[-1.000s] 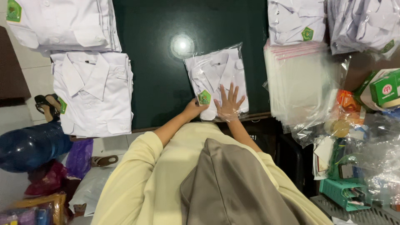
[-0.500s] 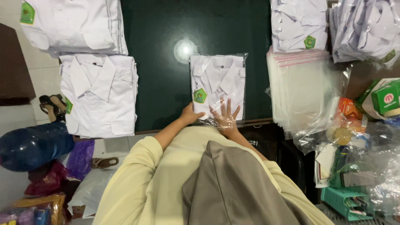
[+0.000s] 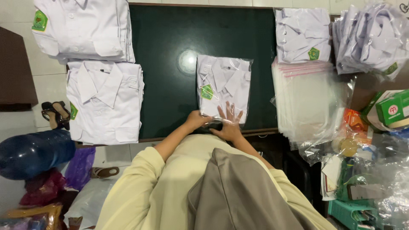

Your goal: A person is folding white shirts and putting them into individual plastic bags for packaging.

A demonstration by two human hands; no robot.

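Observation:
A folded white shirt with a green badge, inside a clear plastic bag point(image 3: 223, 83), lies square on the dark green table point(image 3: 166, 55). My left hand point(image 3: 197, 119) grips the bag's near left corner at the table edge. My right hand point(image 3: 230, 123) lies flat with fingers spread on the bag's near open end, pressing the loose plastic flap.
Two stacks of unbagged white shirts point(image 3: 104, 100) lie at the left. A pile of empty clear bags point(image 3: 309, 102) sits to the right, with bagged shirts point(image 3: 302, 34) behind it. A green box point(image 3: 392, 108), clutter and a blue water jug point(image 3: 34, 151) flank the table.
The bagged shirt has been turned from tilted to square with the table. Both hands have slid down to its near end, and my right hand now presses the flap.

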